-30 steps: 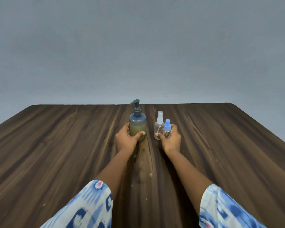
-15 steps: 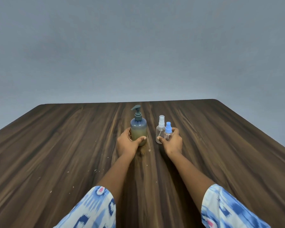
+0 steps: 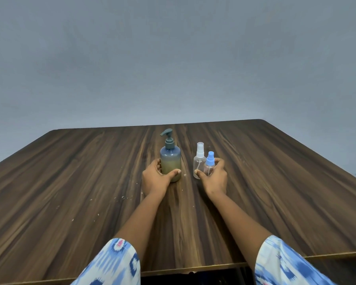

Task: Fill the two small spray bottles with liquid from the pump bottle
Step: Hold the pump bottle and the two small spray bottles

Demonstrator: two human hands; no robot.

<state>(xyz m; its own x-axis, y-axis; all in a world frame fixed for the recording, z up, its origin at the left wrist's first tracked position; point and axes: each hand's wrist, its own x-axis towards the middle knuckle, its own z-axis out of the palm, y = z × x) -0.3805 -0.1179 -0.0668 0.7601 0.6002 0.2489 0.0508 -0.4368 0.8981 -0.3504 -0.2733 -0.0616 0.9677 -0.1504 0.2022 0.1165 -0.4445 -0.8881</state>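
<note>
A blue-grey pump bottle (image 3: 170, 159) with yellowish liquid in its lower half stands upright near the middle of the wooden table (image 3: 70, 182). My left hand (image 3: 155, 177) grips its lower body, thumb across the front. To the right stand two small clear spray bottles side by side: one with a white top (image 3: 199, 161) and a shorter one with a blue top (image 3: 209, 164). My right hand (image 3: 214, 178) wraps around both, thumb at the base of the white-topped one. Both small bottles look empty.
Small pale crumbs are scattered on the table left of and below the pump bottle. The table's near edge (image 3: 193, 267) runs just in front of my patterned sleeves. A plain grey wall rises behind the far edge.
The view has shifted so the table's near edge now shows. Both hands keep their grips, and the bottles sit slightly nearer to me on the table.
</note>
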